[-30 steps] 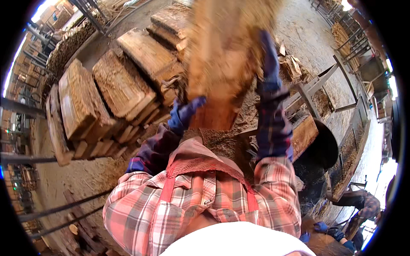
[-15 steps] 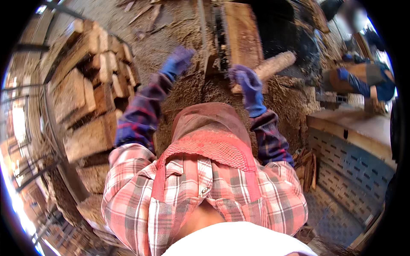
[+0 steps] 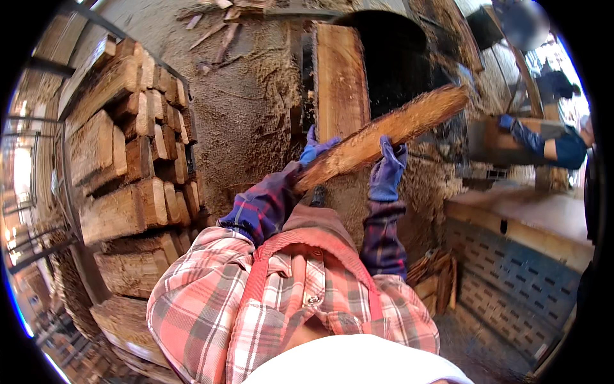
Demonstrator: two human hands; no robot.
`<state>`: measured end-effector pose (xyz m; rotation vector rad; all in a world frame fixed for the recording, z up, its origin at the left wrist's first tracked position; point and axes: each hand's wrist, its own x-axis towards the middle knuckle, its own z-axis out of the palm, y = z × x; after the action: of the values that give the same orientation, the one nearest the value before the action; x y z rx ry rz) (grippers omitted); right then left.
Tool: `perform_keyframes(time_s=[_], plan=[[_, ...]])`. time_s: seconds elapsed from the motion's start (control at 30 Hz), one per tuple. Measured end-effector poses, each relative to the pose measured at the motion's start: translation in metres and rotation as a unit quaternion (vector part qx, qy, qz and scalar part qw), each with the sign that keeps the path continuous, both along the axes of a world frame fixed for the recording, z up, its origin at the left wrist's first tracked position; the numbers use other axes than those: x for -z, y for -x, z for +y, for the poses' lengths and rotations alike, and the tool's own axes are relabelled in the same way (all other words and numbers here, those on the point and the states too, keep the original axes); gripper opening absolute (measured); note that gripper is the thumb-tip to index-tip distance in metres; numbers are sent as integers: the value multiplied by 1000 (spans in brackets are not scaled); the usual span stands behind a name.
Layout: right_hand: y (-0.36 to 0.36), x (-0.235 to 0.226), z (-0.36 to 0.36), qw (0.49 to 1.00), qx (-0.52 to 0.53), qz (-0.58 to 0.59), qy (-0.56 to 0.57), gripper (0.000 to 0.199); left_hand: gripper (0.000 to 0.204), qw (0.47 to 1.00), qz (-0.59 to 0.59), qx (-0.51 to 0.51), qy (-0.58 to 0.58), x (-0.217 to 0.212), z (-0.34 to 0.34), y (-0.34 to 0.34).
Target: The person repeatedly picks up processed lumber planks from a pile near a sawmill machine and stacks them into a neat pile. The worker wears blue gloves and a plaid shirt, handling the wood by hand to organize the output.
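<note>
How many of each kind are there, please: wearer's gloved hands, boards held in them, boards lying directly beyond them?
Left gloved hand and right gloved hand: 2
Held board: 1
Lying board: 1
Total: 4

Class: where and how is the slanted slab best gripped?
Probably by opposite long edges of the slab: left hand from the far edge near its left end, right hand from the near edge about midway. It is long, narrow and slanted, so hands set apart should steady it.
</note>
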<state>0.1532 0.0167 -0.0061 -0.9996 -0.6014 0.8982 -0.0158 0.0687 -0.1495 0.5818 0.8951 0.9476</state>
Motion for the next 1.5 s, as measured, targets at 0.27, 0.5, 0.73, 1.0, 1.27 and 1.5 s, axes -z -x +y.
perform_keyframes(time_s=[0.27, 0.5, 0.73, 1.0, 1.27, 1.5], plan=[[-30, -14, 46, 985, -92, -13, 148, 57, 73, 985, -133, 110, 15, -81, -11, 127], [129, 19, -10, 882, -312, 242, 258, 65, 93, 966, 203, 155, -43, -183, -109, 276], [310, -21, 86, 837, -490, 231, 81, 57, 93, 852, 494, -112, -130, -294, -233, 326], [462, -277, 173, 624, -637, -22, -452, 54, 65, 836, 120, -484, -230, -314, -125, 417], [403, -263, 162, 812, -475, -206, -270, 73, 57, 695, 468, -332, -434, -414, 156, 526], [367, -177, 212, 853, -451, -251, -78, 75, 61, 871, 84, -407, -261, -320, 118, 448]])
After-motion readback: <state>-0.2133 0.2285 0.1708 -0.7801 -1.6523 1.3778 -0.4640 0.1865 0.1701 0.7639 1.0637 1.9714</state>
